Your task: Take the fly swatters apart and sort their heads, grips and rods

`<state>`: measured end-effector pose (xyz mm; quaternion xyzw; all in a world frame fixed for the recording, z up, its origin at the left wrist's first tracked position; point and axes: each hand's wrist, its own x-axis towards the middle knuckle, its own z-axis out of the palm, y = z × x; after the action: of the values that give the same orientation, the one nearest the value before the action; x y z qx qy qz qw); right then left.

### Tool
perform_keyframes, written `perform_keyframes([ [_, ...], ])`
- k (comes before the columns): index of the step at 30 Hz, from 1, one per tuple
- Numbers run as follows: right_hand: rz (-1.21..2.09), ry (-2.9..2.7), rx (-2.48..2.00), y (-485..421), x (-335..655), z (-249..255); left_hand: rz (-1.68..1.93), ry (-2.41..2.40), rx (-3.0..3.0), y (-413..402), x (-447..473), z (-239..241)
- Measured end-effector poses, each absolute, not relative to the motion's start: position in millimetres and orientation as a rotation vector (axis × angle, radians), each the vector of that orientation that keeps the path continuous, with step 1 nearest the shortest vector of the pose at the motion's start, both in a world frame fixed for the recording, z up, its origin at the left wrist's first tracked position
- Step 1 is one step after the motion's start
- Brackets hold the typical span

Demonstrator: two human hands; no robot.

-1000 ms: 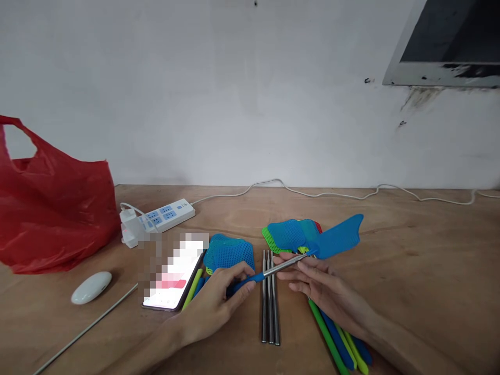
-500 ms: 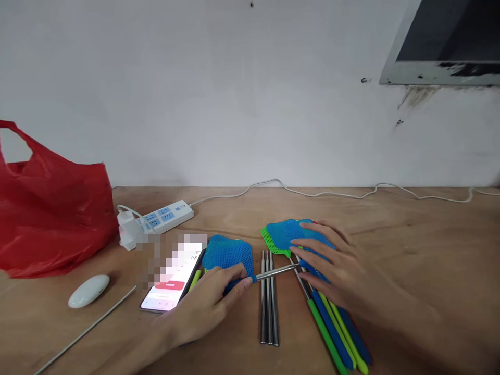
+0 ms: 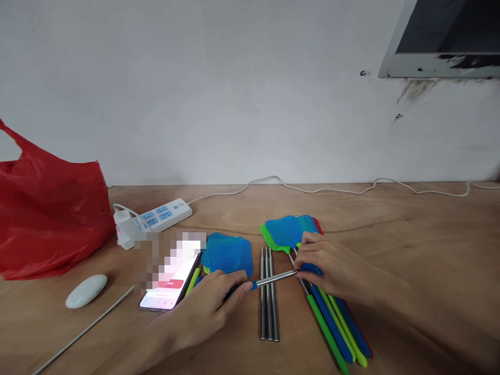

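Note:
My left hand is closed around the blue handle of a fly swatter, whose metal rod points to the right. At the rod's far end, the fingers of my right hand pinch the blue head near its neck, hiding most of it. Under that hand lies a pile of fly swatters with blue, green and red mesh heads and long coloured handles. Blue mesh swatter heads rest beside my left hand. Three metal rods lie side by side beneath the held swatter.
A lit phone lies left of the swatter heads. Behind it are a white power strip with a plugged-in charger and a cable along the wall. A red plastic bag and a white oval device are at the left.
My right hand has gone from spread fingers over the pile to a closed grip on the swatter's head end. My left hand keeps its hold on the handle.

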<state>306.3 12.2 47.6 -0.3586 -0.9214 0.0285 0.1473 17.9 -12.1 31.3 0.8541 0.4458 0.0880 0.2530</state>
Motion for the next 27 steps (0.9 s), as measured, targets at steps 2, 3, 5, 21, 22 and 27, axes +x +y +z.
perform_keyframes([
  [2,0.165,-2.630,-1.059,11.2,303.9,44.5,0.217,1.209,2.352,-12.0,17.4,31.7],
  [3,0.182,-2.617,-1.071,10.3,302.4,42.6,0.199,1.208,2.367,-11.9,17.0,32.3],
  [5,0.170,-2.613,-1.086,8.0,299.3,39.3,0.165,1.207,2.395,-11.5,15.7,34.0],
  [21,-0.240,-2.602,-0.863,-10.5,280.3,30.5,-0.061,1.211,2.856,-22.0,38.7,29.8],
  [22,-0.224,-2.602,-0.865,-9.3,282.8,31.2,-0.070,1.211,2.863,-22.0,35.8,29.2],
  [27,-0.204,-2.502,-0.956,4.4,320.5,31.0,-0.179,1.377,2.714,-24.4,10.0,39.4],
])
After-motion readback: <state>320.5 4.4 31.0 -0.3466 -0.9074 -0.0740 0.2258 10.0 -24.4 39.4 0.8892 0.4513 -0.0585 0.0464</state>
